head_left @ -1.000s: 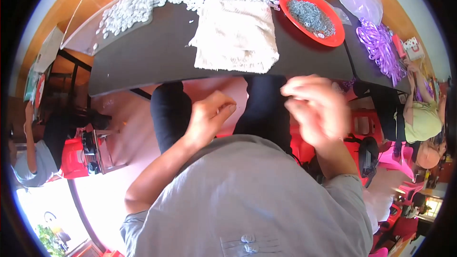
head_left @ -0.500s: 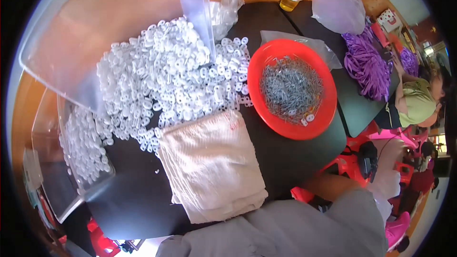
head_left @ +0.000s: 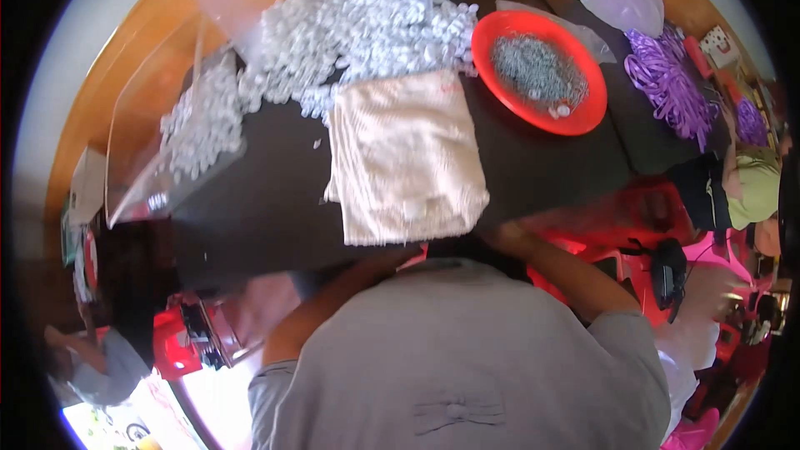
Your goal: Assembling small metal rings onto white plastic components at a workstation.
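Dark table (head_left: 271, 200): 1 folded cloth (head_left: 408, 158) just beyond right hand (head_left: 510, 238).

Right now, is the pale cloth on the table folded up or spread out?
Folded: the cloth lies as a compact, roughly rectangular pad, with layered edges showing along its left side.

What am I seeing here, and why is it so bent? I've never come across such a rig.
There is no machine, just a person with bare hands. A fisheye camera worn on the head looks down, which bends straight edges; the grey shirt fills the bottom. On the dark table lie a folded cream cloth, heaps of small white pieces and a red dish of grey metal bits, with purple ribbon farther right. The right hand shows only partly, by the table's near edge; the left hand is hidden. Whether either holds anything cannot be seen.
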`<state>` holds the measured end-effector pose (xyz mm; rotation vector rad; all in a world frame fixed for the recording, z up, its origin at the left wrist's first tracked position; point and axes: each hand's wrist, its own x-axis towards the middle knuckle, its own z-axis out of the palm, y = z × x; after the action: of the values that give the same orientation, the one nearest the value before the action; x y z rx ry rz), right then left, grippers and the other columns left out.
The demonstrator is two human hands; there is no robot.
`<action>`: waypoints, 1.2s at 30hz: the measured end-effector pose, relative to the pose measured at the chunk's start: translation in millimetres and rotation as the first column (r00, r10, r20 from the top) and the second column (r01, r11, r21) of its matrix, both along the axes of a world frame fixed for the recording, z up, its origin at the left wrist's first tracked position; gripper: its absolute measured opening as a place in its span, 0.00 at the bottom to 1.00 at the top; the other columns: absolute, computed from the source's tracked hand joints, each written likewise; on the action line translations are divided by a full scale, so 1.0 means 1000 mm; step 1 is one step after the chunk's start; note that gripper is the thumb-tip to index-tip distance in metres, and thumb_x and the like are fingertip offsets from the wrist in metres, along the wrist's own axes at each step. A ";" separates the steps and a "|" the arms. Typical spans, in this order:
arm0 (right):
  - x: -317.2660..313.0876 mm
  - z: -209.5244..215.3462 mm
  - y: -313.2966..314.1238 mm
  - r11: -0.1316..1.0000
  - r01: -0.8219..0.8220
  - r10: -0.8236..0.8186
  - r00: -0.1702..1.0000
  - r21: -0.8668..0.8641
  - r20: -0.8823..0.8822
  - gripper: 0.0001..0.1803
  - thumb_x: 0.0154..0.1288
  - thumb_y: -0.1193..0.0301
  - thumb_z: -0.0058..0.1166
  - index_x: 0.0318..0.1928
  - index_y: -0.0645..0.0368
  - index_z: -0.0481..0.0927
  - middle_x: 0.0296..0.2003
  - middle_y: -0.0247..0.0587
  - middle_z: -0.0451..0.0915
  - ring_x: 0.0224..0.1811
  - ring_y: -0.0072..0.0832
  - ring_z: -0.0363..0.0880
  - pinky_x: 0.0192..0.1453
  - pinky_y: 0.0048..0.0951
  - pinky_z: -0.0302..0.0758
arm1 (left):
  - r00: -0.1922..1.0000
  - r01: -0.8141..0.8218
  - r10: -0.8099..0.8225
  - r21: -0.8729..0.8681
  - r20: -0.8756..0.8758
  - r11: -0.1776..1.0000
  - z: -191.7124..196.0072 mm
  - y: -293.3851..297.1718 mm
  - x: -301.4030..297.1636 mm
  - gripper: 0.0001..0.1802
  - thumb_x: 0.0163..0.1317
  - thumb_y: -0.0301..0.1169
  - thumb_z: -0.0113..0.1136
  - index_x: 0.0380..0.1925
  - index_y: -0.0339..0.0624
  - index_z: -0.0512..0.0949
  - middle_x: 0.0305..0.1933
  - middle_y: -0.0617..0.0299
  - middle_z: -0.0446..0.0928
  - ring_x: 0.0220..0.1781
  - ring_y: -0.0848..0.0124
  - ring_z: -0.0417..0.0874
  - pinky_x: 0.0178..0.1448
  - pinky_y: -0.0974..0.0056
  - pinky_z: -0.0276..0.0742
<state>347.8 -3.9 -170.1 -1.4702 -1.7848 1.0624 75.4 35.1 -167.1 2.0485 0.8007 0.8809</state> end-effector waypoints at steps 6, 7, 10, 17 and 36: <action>-0.031 0.139 -0.033 0.519 -0.395 0.253 0.918 0.758 0.305 0.11 0.52 0.75 0.63 0.38 0.60 0.80 0.24 0.38 0.77 0.23 0.37 0.77 0.27 0.34 0.72 | 0.979 -0.067 -0.023 -0.431 -0.201 0.900 0.097 -0.075 -0.108 0.03 0.56 0.23 0.62 0.25 0.40 0.81 0.27 0.59 0.80 0.26 0.67 0.79 0.30 0.66 0.73; -0.035 0.164 -0.038 0.461 -0.353 0.247 0.932 0.814 0.264 0.12 0.49 0.76 0.64 0.37 0.61 0.79 0.25 0.37 0.77 0.24 0.37 0.77 0.28 0.35 0.72 | 0.987 -0.114 0.023 -0.587 -0.160 0.802 0.148 -0.086 -0.109 0.05 0.57 0.23 0.62 0.24 0.37 0.80 0.25 0.59 0.78 0.26 0.72 0.78 0.30 0.68 0.71; -0.056 0.202 -0.016 0.383 -0.321 0.110 0.947 0.866 0.303 0.17 0.47 0.77 0.62 0.42 0.63 0.79 0.33 0.42 0.78 0.34 0.39 0.79 0.36 0.37 0.75 | 0.950 -0.311 0.311 0.006 0.021 0.950 0.204 -0.083 -0.095 0.05 0.54 0.23 0.65 0.31 0.35 0.79 0.29 0.61 0.77 0.26 0.73 0.76 0.31 0.70 0.71; -0.079 0.165 0.029 0.464 -0.364 -0.057 0.897 0.808 0.437 0.12 0.47 0.76 0.59 0.36 0.59 0.79 0.39 0.38 0.75 0.44 0.40 0.75 0.43 0.39 0.73 | 0.880 -0.173 0.392 0.588 -0.269 0.790 0.171 -0.004 -0.046 0.21 0.46 0.23 0.68 0.44 0.39 0.78 0.42 0.54 0.74 0.46 0.53 0.76 0.47 0.55 0.76; -0.053 0.191 0.058 0.519 -0.360 -0.234 0.813 0.775 0.534 0.17 0.50 0.68 0.66 0.41 0.57 0.77 0.38 0.39 0.72 0.43 0.37 0.74 0.46 0.39 0.68 | 0.888 -0.202 0.376 0.510 -0.264 0.836 0.214 0.026 -0.033 0.16 0.50 0.31 0.69 0.38 0.37 0.80 0.37 0.53 0.74 0.43 0.54 0.74 0.44 0.55 0.72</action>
<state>295.1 53.6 20.4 -1.0734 -2.2751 -0.4214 42.0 61.2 46.7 2.6126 1.2223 0.9548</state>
